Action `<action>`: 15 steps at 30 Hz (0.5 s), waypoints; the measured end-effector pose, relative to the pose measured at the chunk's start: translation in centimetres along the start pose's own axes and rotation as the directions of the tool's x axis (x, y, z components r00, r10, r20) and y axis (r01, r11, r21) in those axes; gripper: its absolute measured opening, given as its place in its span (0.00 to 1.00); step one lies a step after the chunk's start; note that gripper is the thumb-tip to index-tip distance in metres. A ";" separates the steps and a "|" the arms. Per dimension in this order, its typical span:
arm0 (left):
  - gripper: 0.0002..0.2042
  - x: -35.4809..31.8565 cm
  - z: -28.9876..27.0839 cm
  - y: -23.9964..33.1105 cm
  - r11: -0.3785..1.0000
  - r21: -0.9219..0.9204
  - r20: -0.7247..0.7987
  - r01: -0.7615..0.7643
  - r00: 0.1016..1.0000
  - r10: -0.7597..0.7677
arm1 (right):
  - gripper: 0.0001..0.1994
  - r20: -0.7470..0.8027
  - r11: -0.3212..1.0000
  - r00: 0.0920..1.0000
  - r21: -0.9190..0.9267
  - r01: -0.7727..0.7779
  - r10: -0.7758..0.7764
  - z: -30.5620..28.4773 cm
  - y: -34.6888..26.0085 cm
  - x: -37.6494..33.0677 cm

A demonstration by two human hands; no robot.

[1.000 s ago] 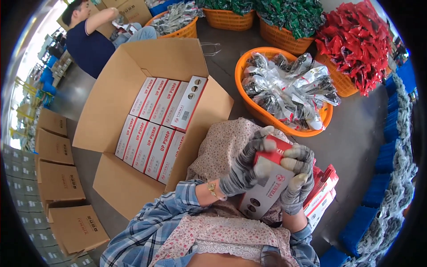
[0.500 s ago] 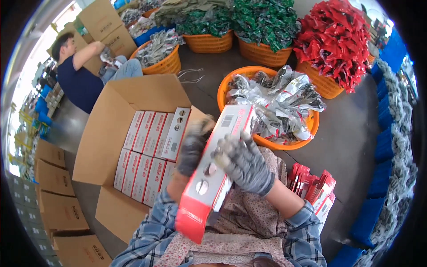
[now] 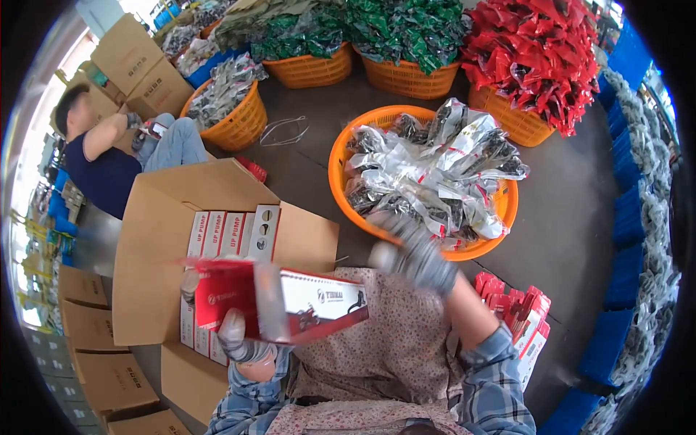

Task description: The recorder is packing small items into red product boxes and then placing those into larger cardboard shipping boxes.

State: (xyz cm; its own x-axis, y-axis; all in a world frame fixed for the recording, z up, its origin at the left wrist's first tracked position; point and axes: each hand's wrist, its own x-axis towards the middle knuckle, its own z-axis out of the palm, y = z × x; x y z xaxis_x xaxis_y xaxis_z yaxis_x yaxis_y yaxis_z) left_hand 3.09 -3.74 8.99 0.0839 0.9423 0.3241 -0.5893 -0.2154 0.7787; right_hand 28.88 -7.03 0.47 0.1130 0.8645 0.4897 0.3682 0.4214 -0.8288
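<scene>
My left hand (image 3: pixel 250 351), in a grey glove, grips a long red-and-white cardboard box (image 3: pixel 322 301) in front of my apron. The thumb is on its near side, and fingertips show past the box's left end. That end is open, with red flaps folded out. My right hand (image 3: pixel 420 257), gloved and blurred by motion, reaches to the near rim of an orange basket (image 3: pixel 338 181). Its fingers look stretched out and apart, with nothing visible in them. Silver plastic bags with dark parts (image 3: pixel 435 170) fill the basket.
A large open carton (image 3: pixel 148 268) at left holds rows of boxes (image 3: pixel 232 233). Red-and-white flat boxes (image 3: pixel 518 312) lie at right. Orange baskets of green (image 3: pixel 409 32) and red bags (image 3: pixel 533 58) stand behind. A co-worker (image 3: pixel 105 159) sits far left. Blue bins (image 3: pixel 627 225) line the right.
The box has turned from upright-slanting to nearly level, its open end now facing left. My right hand has let go of it and moved to the basket. The view has shifted slightly.
</scene>
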 end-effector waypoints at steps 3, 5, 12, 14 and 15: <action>0.35 0.3 -0.4 0.3 0.975 -0.151 0.077 0.161 0.986 -0.151 | 0.28 -0.342 0.616 0.721 -0.375 -0.693 0.603 -7.1 8.7 1.0; 0.34 -0.2 0.7 -0.3 0.975 -0.164 0.043 0.151 0.988 -0.146 | 0.29 -0.521 0.290 0.706 -0.665 -0.688 0.481 -11.4 18.8 -2.9; 0.33 -0.1 3.2 0.4 0.977 -0.095 -0.040 0.193 0.979 -0.198 | 0.22 -0.466 0.096 0.766 -0.825 -0.557 0.442 -11.7 19.9 -3.4; 0.33 -0.1 3.6 0.7 0.972 -0.079 -0.049 0.223 0.973 -0.227 | 0.19 -0.321 0.147 0.870 -0.906 -0.398 0.374 -12.7 20.3 -4.2; 0.33 -0.1 3.6 0.7 0.971 -0.081 -0.045 0.225 0.972 -0.229 | 0.19 -0.327 0.144 0.868 -0.904 -0.402 0.374 -13.1 19.7 -5.0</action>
State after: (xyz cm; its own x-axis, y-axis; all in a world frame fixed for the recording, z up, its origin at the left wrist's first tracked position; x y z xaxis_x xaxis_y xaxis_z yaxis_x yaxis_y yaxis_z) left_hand 5.55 -4.90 11.43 0.1810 0.9770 0.1126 -0.6185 0.0241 0.7854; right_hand 47.69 -6.62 -14.75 0.5370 0.8186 0.2039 0.8421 -0.5347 -0.0711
